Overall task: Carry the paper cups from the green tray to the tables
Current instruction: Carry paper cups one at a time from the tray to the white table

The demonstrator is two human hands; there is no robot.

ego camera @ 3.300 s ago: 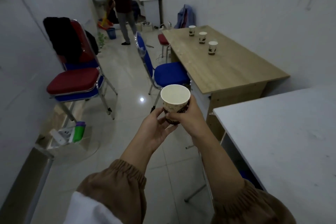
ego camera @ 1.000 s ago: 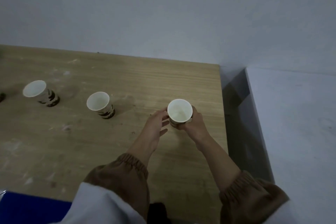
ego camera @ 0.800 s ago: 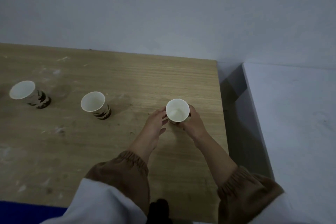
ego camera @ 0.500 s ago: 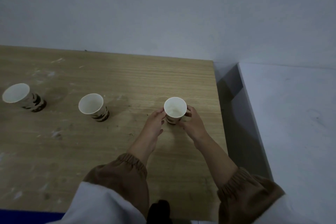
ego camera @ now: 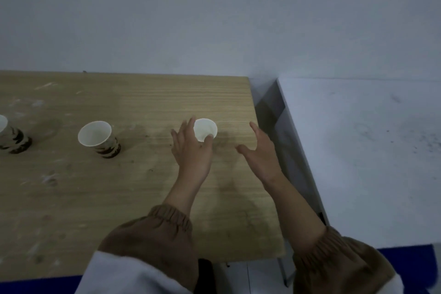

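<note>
A white paper cup (ego camera: 205,127) stands upright on the wooden table (ego camera: 124,188), near its right end. My left hand (ego camera: 192,151) hovers at the cup's near left side with fingers spread. Its thumb lies against the cup's front rim, and I cannot tell whether it presses on it. My right hand (ego camera: 261,150) is open, palm inward, a hand's width right of the cup and apart from it. A second paper cup (ego camera: 97,136) with a dark pattern stands further left. A third cup (ego camera: 10,138) is cut off by the left edge. The green tray is out of view.
A white table (ego camera: 370,162) stands to the right, separated from the wooden one by a narrow gap (ego camera: 269,112). A pale wall runs right behind both tables. A blue chair edge (ego camera: 35,285) shows at the bottom left.
Both hands carried the cup to the wooden table and set it down. The right hand has let go and moved right; the left hand's fingers have spread open.
</note>
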